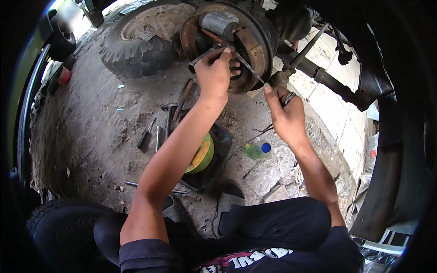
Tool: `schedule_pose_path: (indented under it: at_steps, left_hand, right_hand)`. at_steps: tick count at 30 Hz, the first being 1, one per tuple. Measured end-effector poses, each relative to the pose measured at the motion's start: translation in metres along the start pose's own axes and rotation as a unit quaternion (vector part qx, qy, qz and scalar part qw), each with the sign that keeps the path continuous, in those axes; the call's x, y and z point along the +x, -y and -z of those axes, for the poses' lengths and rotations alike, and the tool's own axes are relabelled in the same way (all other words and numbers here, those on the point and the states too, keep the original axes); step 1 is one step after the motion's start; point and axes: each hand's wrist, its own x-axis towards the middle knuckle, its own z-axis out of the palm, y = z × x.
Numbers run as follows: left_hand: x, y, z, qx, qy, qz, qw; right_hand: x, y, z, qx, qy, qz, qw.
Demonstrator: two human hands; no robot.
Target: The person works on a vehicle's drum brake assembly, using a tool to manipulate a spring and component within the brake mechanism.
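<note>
A rusty brake assembly with a grey metal cylinder is at the top centre. My left hand is at its front, fingers curled at a thin metal rod that slants across the assembly; a dark tube end shows beside my fingers. Lower right, my right hand grips the rod's lower end with the thumb along it, and a metal loop, possibly a tool handle, shows among the fingers. What exactly each set of fingers encloses is partly hidden.
A tyre lies behind. A hammer, screwdriver, wooden brush, bars, green bowl and plastic bottle lie on rough ground. Axle parts are at right; my knee is below.
</note>
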Motion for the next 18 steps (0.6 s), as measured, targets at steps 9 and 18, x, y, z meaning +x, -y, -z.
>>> schedule_pose_path:
  at_steps: [9,18]
  left_hand:
    - [-0.014,-0.012,-0.012,0.004,-0.012,0.046,0.999]
    - [0.01,-0.016,-0.001,0.029,0.063,0.114,0.991]
  right_hand:
    - [-0.014,-0.004,-0.001,-0.041,-0.007,0.0,0.999]
    - [-0.021,-0.001,-0.005,-0.028,-0.002,-0.038,0.999]
